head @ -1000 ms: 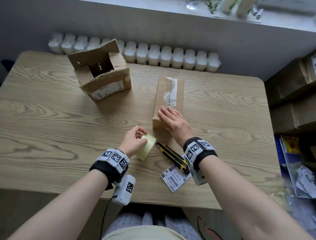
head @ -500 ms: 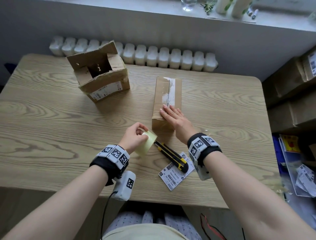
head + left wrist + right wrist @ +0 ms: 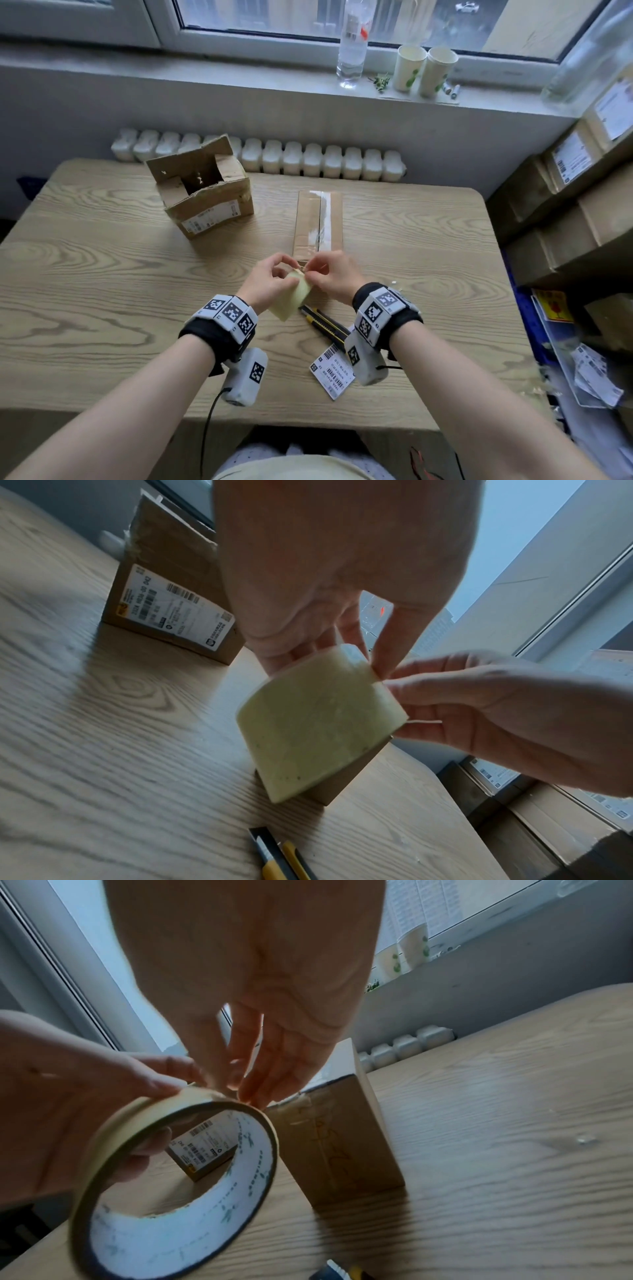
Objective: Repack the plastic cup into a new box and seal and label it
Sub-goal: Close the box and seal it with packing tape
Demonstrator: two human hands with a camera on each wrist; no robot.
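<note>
My left hand [image 3: 274, 279] grips a pale yellow tape roll [image 3: 293, 301] just above the table, near the closed brown box [image 3: 318, 219]. My right hand [image 3: 325, 274] has its fingertips curled on the roll's top rim, pinching at the tape end. In the left wrist view the tape roll [image 3: 318, 723] stands on edge between the left hand [image 3: 342, 642] and the right hand [image 3: 479, 704]. The right wrist view looks through the tape roll [image 3: 171, 1191], with the closed box [image 3: 342, 1145] right behind it. A clear tape strip runs along that box's top seam. No cup is visible.
An old open box [image 3: 202, 192] with a label stands at the back left. A yellow-black utility knife [image 3: 325, 325] and a loose shipping label [image 3: 332, 371] lie near my right wrist. Stacked cartons [image 3: 565, 222] stand to the right, and bottles and paper cups [image 3: 424, 70] sit on the windowsill.
My right hand has lifted off the closed box and come back to the tape roll. My left hand has raised the roll to meet it. The head view has tilted up.
</note>
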